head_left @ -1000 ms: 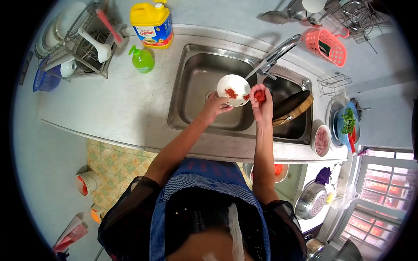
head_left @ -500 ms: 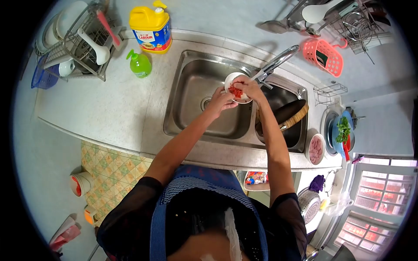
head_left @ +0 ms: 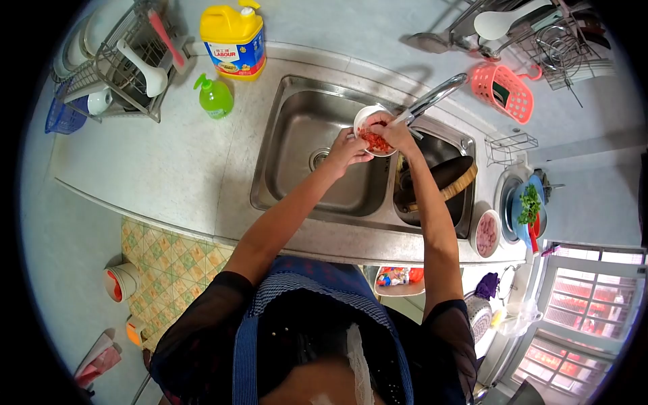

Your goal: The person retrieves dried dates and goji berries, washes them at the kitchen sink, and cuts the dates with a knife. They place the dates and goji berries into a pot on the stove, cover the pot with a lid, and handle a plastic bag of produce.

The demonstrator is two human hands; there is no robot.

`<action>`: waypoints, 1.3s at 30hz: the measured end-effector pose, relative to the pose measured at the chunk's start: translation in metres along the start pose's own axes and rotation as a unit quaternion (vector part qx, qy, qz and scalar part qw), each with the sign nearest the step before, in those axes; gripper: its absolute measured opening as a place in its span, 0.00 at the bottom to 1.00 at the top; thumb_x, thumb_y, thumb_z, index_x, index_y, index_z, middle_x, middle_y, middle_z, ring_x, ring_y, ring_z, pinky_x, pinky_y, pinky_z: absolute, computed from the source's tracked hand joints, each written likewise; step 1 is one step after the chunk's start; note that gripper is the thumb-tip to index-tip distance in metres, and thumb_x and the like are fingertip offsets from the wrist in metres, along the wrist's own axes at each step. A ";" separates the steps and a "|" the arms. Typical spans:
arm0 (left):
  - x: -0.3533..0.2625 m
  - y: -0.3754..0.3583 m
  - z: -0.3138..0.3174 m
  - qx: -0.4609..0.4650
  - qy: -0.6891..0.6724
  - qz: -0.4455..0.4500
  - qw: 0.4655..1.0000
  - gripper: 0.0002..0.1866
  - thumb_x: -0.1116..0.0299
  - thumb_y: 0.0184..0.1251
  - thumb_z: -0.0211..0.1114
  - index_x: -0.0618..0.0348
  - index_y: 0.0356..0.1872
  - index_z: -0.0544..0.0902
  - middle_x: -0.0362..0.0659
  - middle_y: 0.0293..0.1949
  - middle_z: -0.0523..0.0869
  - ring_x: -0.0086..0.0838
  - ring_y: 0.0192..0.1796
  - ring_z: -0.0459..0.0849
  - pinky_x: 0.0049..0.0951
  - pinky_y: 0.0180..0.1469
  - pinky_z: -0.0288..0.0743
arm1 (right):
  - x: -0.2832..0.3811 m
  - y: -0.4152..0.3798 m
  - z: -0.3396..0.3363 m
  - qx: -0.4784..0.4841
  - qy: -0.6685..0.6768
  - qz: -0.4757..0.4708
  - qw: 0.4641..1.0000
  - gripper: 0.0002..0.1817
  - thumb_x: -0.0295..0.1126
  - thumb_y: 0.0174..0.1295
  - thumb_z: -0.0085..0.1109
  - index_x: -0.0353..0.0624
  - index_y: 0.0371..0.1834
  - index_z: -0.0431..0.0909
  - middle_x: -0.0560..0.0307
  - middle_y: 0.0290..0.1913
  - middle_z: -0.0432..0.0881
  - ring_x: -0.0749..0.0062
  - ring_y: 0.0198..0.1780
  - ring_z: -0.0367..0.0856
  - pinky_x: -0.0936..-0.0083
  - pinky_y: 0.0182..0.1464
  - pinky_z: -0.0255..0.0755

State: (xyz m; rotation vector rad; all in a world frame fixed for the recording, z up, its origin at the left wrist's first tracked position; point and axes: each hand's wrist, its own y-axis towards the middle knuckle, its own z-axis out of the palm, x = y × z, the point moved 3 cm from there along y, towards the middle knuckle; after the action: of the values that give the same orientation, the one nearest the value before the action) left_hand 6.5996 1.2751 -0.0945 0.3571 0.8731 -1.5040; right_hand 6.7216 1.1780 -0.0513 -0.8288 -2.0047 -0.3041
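A small white bowl [head_left: 364, 115] is tilted over the sink, near the divider between the two basins. My left hand [head_left: 347, 152] grips its rim from the left, fingers curled around the side. Small red pieces [head_left: 379, 144] lie inside the bowl; they look like berries or chopped pepper, too small to tell. Curled into the bowl is my right hand [head_left: 397, 135], its fingers closed among the red pieces and partly hidden. The chrome faucet [head_left: 437, 94] reaches out just above and right of my right hand.
The left sink basin [head_left: 297, 121] lies below the bowl. A wok [head_left: 445, 177] sits in the right basin. A bowl of pale meat [head_left: 486, 233] stands at the right edge, near green leaves [head_left: 530, 204]. A green pump bottle [head_left: 216, 99] and yellow detergent jug [head_left: 234, 44] stand left.
The bowl and both hands have shifted slightly right. More of the red pieces now show in the bowl, and my right hand's fingers have moved among them.
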 end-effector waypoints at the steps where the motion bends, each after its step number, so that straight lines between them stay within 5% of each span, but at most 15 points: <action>1: -0.001 -0.004 -0.001 -0.005 0.012 -0.001 1.000 0.27 0.69 0.54 0.65 0.57 0.54 0.64 0.47 0.48 0.74 0.34 0.48 0.79 0.36 0.47 0.79 | 0.004 -0.004 0.004 -0.007 -0.024 -0.039 0.999 0.08 0.27 0.56 0.56 0.37 0.37 0.77 0.62 0.35 0.80 0.80 0.37 0.77 0.82 0.42 0.72; 5: -0.001 -0.032 -0.018 -0.008 0.034 0.014 0.999 0.27 0.68 0.55 0.64 0.57 0.55 0.63 0.46 0.50 0.72 0.33 0.50 0.77 0.36 0.48 0.79 | 0.016 -0.020 0.021 0.024 0.077 0.021 0.997 0.11 0.33 0.56 0.59 0.40 0.39 0.79 0.57 0.37 0.81 0.75 0.39 0.78 0.80 0.45 0.70; 11: -0.001 -0.084 -0.046 -0.021 0.050 0.013 0.998 0.27 0.69 0.56 0.63 0.57 0.56 0.62 0.46 0.51 0.72 0.32 0.49 0.78 0.35 0.47 0.79 | 0.069 -0.055 0.048 0.120 0.209 0.105 0.965 0.18 0.39 0.65 0.49 0.37 0.49 0.75 0.58 0.45 0.79 0.77 0.47 0.75 0.83 0.52 0.66; 15: 0.000 -0.102 -0.062 -0.038 0.054 0.008 0.998 0.26 0.70 0.56 0.63 0.58 0.55 0.63 0.45 0.50 0.73 0.31 0.48 0.79 0.33 0.46 0.80 | 0.072 -0.056 0.062 0.176 0.130 0.085 0.972 0.17 0.35 0.62 0.50 0.38 0.51 0.74 0.52 0.50 0.78 0.69 0.50 0.75 0.80 0.54 0.66; 18: -0.001 -0.108 -0.068 -0.045 0.052 0.010 0.998 0.27 0.70 0.56 0.63 0.59 0.55 0.63 0.45 0.50 0.74 0.31 0.48 0.79 0.32 0.46 0.80 | 0.064 -0.055 0.076 0.147 0.003 -0.067 0.987 0.22 0.18 0.49 0.52 0.39 0.52 0.73 0.47 0.54 0.75 0.61 0.54 0.75 0.75 0.56 0.66; 21: -0.011 -0.111 -0.065 -0.046 0.042 0.021 0.998 0.26 0.69 0.55 0.63 0.58 0.55 0.64 0.46 0.50 0.74 0.31 0.48 0.78 0.32 0.45 0.80 | 0.106 -0.065 0.075 0.070 -0.066 -0.120 0.988 0.24 0.16 0.47 0.52 0.38 0.51 0.73 0.45 0.56 0.73 0.56 0.56 0.74 0.70 0.56 0.68; 25: -0.016 -0.110 -0.067 -0.056 0.030 0.030 0.998 0.26 0.69 0.56 0.63 0.57 0.55 0.64 0.46 0.50 0.74 0.30 0.49 0.78 0.32 0.45 0.79 | 0.111 -0.074 0.073 0.034 -0.224 -0.141 0.964 0.27 0.14 0.43 0.57 0.41 0.51 0.72 0.45 0.56 0.70 0.50 0.52 0.75 0.67 0.52 0.71; 31: -0.016 -0.106 -0.066 -0.018 0.035 0.024 0.999 0.29 0.68 0.54 0.65 0.60 0.56 0.62 0.45 0.50 0.72 0.33 0.50 0.78 0.32 0.45 0.81 | 0.089 -0.059 0.096 0.049 -0.343 -0.026 0.938 0.23 0.20 0.43 0.62 0.42 0.48 0.73 0.45 0.50 0.74 0.47 0.46 0.76 0.63 0.48 0.72; 34: -0.019 -0.110 -0.065 -0.029 0.037 0.032 0.998 0.29 0.68 0.55 0.65 0.60 0.56 0.62 0.45 0.50 0.72 0.33 0.50 0.78 0.34 0.46 0.80 | 0.112 -0.064 0.087 -0.005 -0.175 -0.102 0.979 0.21 0.22 0.43 0.62 0.42 0.46 0.74 0.47 0.48 0.75 0.49 0.44 0.77 0.63 0.47 0.72; 39: -0.023 -0.109 -0.064 -0.025 0.050 0.033 0.998 0.28 0.69 0.55 0.63 0.59 0.56 0.61 0.46 0.50 0.72 0.33 0.50 0.78 0.33 0.45 0.80 | 0.111 -0.071 0.091 0.016 -0.268 -0.176 0.947 0.19 0.21 0.46 0.60 0.41 0.46 0.75 0.47 0.45 0.77 0.50 0.44 0.77 0.67 0.47 0.73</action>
State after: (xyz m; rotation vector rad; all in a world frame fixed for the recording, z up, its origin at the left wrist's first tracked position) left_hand 6.4825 1.3269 -0.0875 0.4233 0.9683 -1.4095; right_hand 6.5751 1.2195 -0.0016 -0.5616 -2.6698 -0.2626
